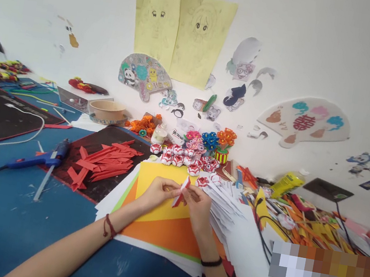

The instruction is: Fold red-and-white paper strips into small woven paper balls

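Both hands meet over a stack of coloured paper (150, 232), with yellow and orange sheets on top. Between them is a narrow folded strip of red and white paper (178, 198), held at a slant. My left hand (160, 195) pinches its upper left side with thumb and forefinger. From the right, the fingers of my right hand (198, 204) are closed on the same strip. Just beyond the hands sit several red and white folded paper pieces (177, 159). Many red folded strips (105, 162) lie in a pile to the left on a dark mat.
A blue glue gun (38, 159) with a glue stick lies left on the blue table. White paper strips (225, 207) fan out on the right, before a yellow bottle (286, 182) and a heap of scraps. A bowl (107, 110) and paper flowers (207, 142) stand by the wall.
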{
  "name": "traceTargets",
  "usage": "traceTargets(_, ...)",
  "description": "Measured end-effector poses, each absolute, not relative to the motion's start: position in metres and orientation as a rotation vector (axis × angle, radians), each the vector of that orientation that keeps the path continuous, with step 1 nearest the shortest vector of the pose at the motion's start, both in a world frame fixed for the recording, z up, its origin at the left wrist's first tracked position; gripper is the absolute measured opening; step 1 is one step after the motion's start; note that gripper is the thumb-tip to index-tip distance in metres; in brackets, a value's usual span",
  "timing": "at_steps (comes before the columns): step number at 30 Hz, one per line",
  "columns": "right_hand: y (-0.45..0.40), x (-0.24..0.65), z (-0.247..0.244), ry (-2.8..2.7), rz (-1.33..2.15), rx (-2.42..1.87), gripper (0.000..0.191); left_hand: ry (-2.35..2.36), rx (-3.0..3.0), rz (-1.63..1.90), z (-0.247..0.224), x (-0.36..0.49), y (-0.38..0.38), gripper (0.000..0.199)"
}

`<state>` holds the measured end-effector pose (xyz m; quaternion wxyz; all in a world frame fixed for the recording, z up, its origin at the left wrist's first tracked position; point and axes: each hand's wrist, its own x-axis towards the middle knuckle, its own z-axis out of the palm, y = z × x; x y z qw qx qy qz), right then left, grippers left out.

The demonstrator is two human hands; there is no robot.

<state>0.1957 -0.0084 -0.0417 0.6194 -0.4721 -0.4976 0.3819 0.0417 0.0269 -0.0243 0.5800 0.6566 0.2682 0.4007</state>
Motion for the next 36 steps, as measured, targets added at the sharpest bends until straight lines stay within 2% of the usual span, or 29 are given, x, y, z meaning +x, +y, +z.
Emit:
traceTargets(5, -0.007, 0.205, -0.037, -1.172, 0.793, -1.176, 0.029, 0.989, 2.078, 1.059, -0.026, 0.038, 0.029, 0.024)
traceTargets(9, -0.005, 0.216, -0.031, -1.020, 0.742, -1.147, 0.030, 1.098, 2.297, 1.037, -0.029, 0.038, 0.025, 0.020)
traceTargets(18, -0.006, 0.232, -0.022, -0.783, 0.636, -1.109, 0.035, 0.773, 2.874, 0.688, -0.039, 0.062, 0.011, 0.024)
traceTargets(23, -0.006, 0.233, -0.022, -0.766, 0.656, -1.100, 0.035, 0.719, 3.084, 0.597, -0.036, 0.083, 0.007, 0.016)
traceTargets(26, -0.005, 0.234, -0.024, -0.747, 0.705, -1.087, 0.030, 0.934, 3.108, 0.589, -0.025, 0.067, 0.020, 0.014)
traceTargets(33, -0.003, 0.227, -0.032, -0.811, 0.812, -1.103, 0.032, 2.086, 2.766, 0.619, 0.002, -0.037, 0.057, 0.024)
traceTargets(36, -0.002, 0.223, -0.034, -0.858, 0.821, -1.130, 0.033, 2.248, 2.704, 0.526, 0.002, -0.068, 0.059, 0.023)
